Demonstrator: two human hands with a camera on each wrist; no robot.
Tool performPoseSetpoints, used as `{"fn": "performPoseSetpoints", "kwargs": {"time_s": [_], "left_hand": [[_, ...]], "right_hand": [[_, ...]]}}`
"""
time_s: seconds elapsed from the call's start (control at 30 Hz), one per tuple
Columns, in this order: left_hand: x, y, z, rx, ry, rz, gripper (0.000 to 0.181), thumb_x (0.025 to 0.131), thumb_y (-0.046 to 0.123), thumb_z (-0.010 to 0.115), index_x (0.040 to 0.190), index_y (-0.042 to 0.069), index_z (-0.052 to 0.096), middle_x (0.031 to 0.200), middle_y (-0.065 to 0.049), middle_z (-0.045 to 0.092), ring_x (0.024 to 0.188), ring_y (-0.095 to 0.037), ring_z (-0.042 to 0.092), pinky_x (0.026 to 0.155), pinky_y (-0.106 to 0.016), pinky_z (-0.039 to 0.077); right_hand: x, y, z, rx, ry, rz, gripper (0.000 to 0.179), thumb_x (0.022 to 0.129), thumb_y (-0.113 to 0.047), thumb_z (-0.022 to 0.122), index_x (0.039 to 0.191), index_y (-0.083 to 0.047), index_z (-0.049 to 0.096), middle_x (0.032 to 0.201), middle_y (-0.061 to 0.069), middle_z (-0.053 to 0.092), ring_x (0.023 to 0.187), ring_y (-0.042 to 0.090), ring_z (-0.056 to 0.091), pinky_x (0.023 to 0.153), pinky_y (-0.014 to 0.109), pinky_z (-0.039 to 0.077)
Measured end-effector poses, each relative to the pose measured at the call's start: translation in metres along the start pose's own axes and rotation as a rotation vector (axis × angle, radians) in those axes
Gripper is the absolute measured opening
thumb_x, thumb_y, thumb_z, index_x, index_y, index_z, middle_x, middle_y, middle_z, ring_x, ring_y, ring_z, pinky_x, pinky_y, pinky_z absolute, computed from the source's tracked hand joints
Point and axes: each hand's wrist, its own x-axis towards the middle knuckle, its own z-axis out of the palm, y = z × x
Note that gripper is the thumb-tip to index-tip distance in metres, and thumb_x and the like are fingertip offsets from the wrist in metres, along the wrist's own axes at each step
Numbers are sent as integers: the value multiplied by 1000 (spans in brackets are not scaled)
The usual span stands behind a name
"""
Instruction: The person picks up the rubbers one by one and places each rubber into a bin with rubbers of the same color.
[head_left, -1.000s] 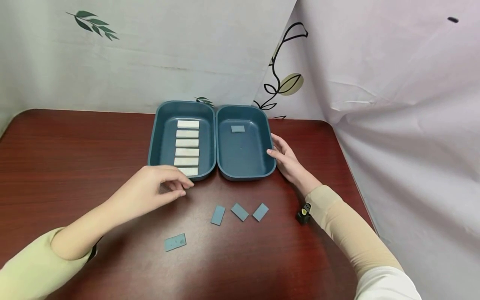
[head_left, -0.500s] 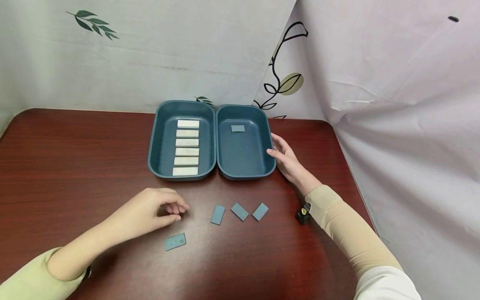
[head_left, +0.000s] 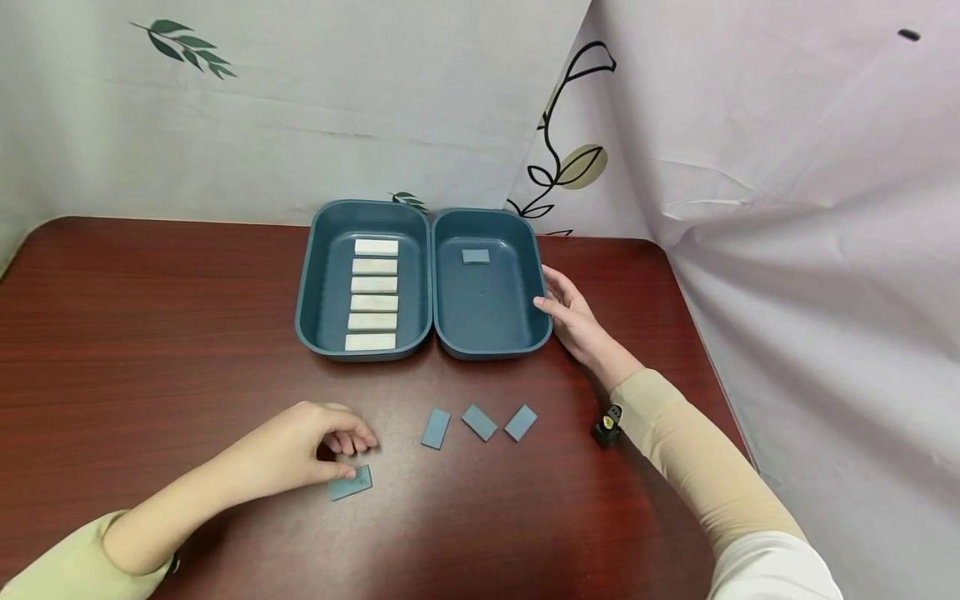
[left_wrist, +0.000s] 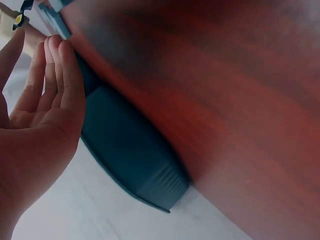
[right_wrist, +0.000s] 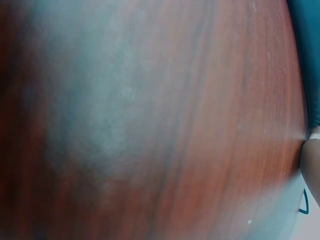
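Observation:
My left hand (head_left: 324,446) is low over the table, its fingers relaxed and slightly bent. Its thumb tip overlaps a flat blue-grey tile (head_left: 360,481) in the head view, covering part of it. In the left wrist view nothing shows between the left hand's fingers (left_wrist: 70,80). My right hand (head_left: 576,321) holds the right-hand blue box (head_left: 491,308) by its right side, thumb at the rim and fingers along the outer wall. One blue-grey tile (head_left: 476,257) lies near the back of that box.
Beside it stands a second blue box (head_left: 412,283) with several white blocks (head_left: 374,285) in a column. Three more tiles lie in front: a left one (head_left: 436,429), a middle one (head_left: 479,423) and a right one (head_left: 521,423). White curtains (head_left: 810,208) border the table.
My left hand has moved from the front of the left box down towards the near tile, its thumb now over it. My right hand has stayed at the right box.

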Motion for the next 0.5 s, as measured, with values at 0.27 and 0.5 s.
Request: {"fn": "performPoseSetpoints", "kwargs": {"time_s": [0.27, 0.5], "left_hand": [[-7, -9, 10, 0, -51, -9, 32, 79, 4, 92, 105, 15, 77, 95, 14, 70, 82, 6, 61, 71, -19, 58], [-13, -11, 16, 70, -41, -29, 35, 76, 6, 95, 102, 19, 76, 89, 18, 64, 80, 6, 55, 68, -19, 54]], "right_hand": [[-1, -1, 0, -2, -5, -4, 64, 107, 1, 49, 167, -8, 28, 169, 13, 32, 139, 15, 48, 101, 18, 53], [-1, 0, 0, 1, -7, -6, 63, 108, 1, 48, 167, -8, 28, 169, 12, 32, 139, 14, 48, 101, 18, 53]]}}
